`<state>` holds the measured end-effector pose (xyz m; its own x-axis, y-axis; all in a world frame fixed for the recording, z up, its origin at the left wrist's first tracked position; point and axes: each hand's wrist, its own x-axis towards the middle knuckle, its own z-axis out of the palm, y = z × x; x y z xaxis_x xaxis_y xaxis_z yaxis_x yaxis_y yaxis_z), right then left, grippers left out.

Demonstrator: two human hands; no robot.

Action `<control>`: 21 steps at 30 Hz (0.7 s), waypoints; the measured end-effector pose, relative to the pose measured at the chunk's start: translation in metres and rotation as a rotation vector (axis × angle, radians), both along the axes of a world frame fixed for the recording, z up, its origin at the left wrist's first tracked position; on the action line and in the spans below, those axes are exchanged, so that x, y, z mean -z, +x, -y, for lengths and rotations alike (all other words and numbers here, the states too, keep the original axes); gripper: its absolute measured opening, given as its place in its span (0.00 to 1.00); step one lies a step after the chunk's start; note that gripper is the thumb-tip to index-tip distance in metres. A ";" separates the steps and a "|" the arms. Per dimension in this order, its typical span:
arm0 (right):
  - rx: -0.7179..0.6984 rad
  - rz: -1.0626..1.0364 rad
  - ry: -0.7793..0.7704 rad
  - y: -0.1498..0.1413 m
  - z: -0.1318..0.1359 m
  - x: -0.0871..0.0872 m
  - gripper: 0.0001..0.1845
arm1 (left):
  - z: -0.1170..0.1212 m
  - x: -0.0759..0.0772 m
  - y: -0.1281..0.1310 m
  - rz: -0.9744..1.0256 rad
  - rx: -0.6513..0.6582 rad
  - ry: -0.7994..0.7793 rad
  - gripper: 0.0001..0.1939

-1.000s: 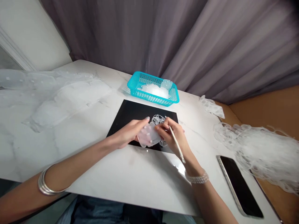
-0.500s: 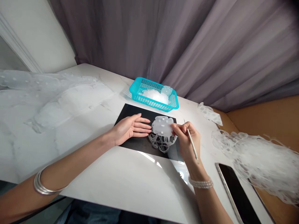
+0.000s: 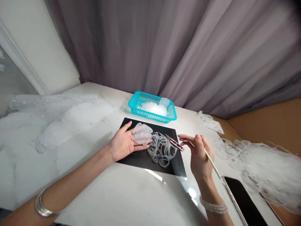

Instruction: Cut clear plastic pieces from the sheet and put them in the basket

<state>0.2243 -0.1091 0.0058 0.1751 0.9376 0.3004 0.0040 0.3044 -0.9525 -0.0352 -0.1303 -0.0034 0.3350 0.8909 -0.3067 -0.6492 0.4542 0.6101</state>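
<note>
My left hand (image 3: 123,142) lies palm up on the black mat (image 3: 138,158), fingers stretched out, with a translucent white plastic piece (image 3: 141,134) resting on them. Beside it on the mat lies a tangle of clear plastic rings (image 3: 162,150). My right hand (image 3: 199,154) hovers at the mat's right edge, gripping a thin white stick (image 3: 213,163) between thumb and finger, its other fingers reaching toward pink tweezers (image 3: 174,142) on the mat.
A teal basket (image 3: 141,110) with white plastic pieces stands behind the mat. Sheets of clear plastic (image 3: 54,116) cover the table's left. A heap of white ring scraps (image 3: 258,163) and a phone (image 3: 244,201) lie at the right. A grey curtain hangs behind.
The plastic piece has gone from my right fingers into my upturned left hand. My right hand has drawn back to the right, uncovering the ring tangle and the tweezers.
</note>
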 end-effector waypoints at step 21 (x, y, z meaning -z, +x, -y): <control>-0.260 0.953 0.046 -0.041 -0.003 0.045 0.17 | -0.094 -0.015 0.000 -1.632 0.127 0.857 0.34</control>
<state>0.1829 -0.1061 -0.0394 -0.3689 0.8965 0.2452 0.6911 0.4410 -0.5727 -0.0355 -0.0364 0.0118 0.2759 0.9546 0.1121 0.7601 -0.2881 0.5825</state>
